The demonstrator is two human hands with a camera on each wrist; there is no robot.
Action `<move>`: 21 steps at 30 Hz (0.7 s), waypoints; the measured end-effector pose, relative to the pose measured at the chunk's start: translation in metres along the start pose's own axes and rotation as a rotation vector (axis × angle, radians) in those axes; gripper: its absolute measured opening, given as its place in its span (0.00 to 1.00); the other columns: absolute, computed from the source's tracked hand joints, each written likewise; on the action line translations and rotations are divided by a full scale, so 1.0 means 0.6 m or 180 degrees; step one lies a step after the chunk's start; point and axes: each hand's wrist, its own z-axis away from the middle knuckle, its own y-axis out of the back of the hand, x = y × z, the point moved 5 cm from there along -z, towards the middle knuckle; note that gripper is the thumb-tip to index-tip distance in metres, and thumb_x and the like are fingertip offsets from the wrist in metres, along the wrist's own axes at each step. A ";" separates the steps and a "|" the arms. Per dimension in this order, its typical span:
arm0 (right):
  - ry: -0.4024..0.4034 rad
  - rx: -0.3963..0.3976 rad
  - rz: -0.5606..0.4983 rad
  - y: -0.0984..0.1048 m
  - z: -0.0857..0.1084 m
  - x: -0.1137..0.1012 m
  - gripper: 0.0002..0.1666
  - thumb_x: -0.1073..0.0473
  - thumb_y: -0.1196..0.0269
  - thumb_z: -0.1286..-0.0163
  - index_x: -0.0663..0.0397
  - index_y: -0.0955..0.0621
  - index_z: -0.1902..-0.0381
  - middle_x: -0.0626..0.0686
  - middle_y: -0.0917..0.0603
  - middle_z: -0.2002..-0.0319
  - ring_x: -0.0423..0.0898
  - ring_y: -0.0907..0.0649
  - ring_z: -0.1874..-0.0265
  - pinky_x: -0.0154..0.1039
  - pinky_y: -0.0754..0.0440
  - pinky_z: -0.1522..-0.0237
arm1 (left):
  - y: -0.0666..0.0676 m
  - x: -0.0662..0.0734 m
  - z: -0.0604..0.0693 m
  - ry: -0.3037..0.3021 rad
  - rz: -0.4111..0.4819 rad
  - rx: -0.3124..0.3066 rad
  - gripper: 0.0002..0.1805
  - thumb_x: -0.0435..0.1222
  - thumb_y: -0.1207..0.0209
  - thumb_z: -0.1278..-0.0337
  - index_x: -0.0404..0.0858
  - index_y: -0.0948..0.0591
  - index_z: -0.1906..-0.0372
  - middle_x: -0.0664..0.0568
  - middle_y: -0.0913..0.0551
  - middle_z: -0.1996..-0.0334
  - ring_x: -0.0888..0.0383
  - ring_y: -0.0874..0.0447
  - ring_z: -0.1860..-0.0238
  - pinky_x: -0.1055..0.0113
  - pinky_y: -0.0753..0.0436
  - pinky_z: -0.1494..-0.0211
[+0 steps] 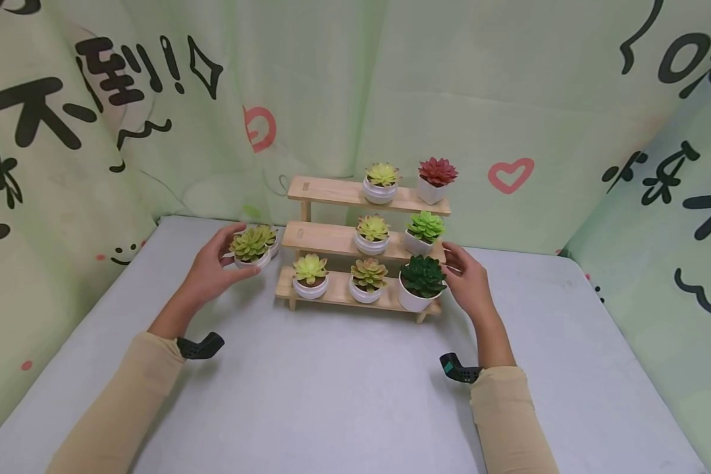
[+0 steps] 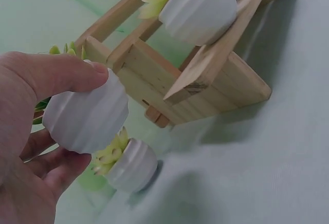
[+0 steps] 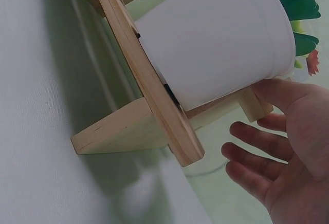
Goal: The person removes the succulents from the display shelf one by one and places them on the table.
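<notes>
My left hand grips a potted succulent with yellow-green leaves, thumb and fingers round its white ribbed pot. It is left of a three-tier wooden stand. Another succulent in a white pot rests on the table behind the held one, partly hidden in the head view. My right hand is at the stand's right end, holding nothing, its fingers loosely bent. Close to its thumb is the dark green succulent in a smooth white pot on the bottom tier; whether they touch, I cannot tell.
The bottom tier also bears a yellow-green succulent and a reddish-tipped one. On the middle tier are a yellow one and a bright green one. A yellow-green and a red succulent top the stand. A printed curtain hangs behind.
</notes>
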 end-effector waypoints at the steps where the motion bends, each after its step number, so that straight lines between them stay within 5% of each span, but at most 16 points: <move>1: 0.0009 0.0003 0.0002 0.000 0.000 -0.001 0.29 0.64 0.46 0.27 0.55 0.35 0.29 0.65 0.25 0.37 0.58 0.25 0.37 0.51 0.26 0.35 | -0.001 -0.003 0.000 0.0009 0.0003 -0.0010 0.47 0.38 0.30 0.49 0.45 0.43 0.26 0.39 0.36 0.31 0.42 0.34 0.32 0.46 0.28 0.32; 21: -0.0047 -0.0027 -0.0020 0.000 0.003 0.000 0.29 0.64 0.46 0.27 0.54 0.35 0.29 0.65 0.25 0.37 0.58 0.25 0.37 0.51 0.27 0.34 | -0.017 -0.036 0.008 0.0281 -0.0093 -0.0190 0.48 0.38 0.31 0.48 0.44 0.45 0.25 0.37 0.37 0.31 0.39 0.36 0.31 0.46 0.29 0.31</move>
